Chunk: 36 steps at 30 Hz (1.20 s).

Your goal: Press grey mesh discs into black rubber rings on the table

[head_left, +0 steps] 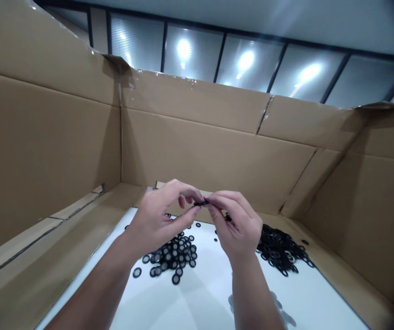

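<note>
Both hands meet above a white board [203, 284]. Between the fingertips is a small black ring [201, 203], seen nearly edge-on. My left hand [162, 215] pinches its left side with thumb and fingers, while my right hand [236, 222] pinches the right side. Another black piece [228, 217] shows among the curled fingers of my right hand. A pile of black-rimmed discs with grey centres [174, 254] lies below my left hand. To the right of my right hand is a heap of black rings [281, 250]. Translucent grey discs [286, 316] are partly hidden behind my right forearm.
Cardboard walls [197, 146] surround the board on the left, back and right. A few loose black rings lie around the board, and one ring [305, 242] sits on the cardboard at the right. Beyond the back wall are framed glass panels [193, 52] with light reflections.
</note>
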Motion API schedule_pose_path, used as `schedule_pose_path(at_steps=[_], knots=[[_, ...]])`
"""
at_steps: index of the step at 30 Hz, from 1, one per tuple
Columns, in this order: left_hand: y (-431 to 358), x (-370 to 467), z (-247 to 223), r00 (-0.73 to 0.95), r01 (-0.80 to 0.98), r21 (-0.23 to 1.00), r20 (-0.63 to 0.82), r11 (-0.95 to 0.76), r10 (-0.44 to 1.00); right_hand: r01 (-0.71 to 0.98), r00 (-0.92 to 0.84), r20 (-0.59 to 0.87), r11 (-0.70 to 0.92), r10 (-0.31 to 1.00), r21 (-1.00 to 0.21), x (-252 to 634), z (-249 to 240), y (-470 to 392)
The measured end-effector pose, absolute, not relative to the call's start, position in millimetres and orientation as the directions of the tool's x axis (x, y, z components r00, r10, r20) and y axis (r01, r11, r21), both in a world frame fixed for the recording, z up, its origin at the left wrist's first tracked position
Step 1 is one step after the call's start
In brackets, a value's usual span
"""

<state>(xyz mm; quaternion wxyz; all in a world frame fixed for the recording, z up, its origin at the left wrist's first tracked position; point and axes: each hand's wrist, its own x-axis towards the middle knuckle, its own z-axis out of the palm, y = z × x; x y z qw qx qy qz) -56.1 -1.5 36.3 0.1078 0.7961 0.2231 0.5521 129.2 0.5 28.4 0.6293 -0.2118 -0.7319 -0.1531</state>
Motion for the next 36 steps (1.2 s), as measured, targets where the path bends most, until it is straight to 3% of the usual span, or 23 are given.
schedule_pose_path(at_steps=[7, 17, 21, 24, 31, 36], knots=[[-1, -56, 35, 0.279, 0.185, 0.526, 0.782, -0.83, 0.558, 0.465, -0.138, 0.975, 0.881, 0.172, -0.09, 129, 28, 0], [4, -53, 33, 0.219, -0.026, 0.71, 0.691, -0.703, 0.689, 0.381, -0.226, 0.856, 0.851, 0.465, -0.362, 134, 32, -3], [9, -51, 34, 0.303, -0.202, 0.802, 0.597, -0.562, 0.743, 0.317, -0.378, 0.81, 0.885, 0.448, -0.341, 137, 34, -3], [11, -50, 33, 0.341, -0.257, 0.844, 0.535, -0.47, 0.773, 0.337, -0.394, 0.808, 0.887, 0.437, -0.316, 138, 34, -3], [12, -51, 32, 0.375, -0.244, 0.872, 0.488, -0.423, 0.788, 0.401, -0.446, 0.758, 0.863, 0.477, -0.307, 139, 32, -5], [11, -50, 34, 0.431, -0.256, 0.889, 0.457, -0.381, 0.778, 0.485, -0.378, 0.731, 0.794, 0.568, -0.366, 137, 30, -6]])
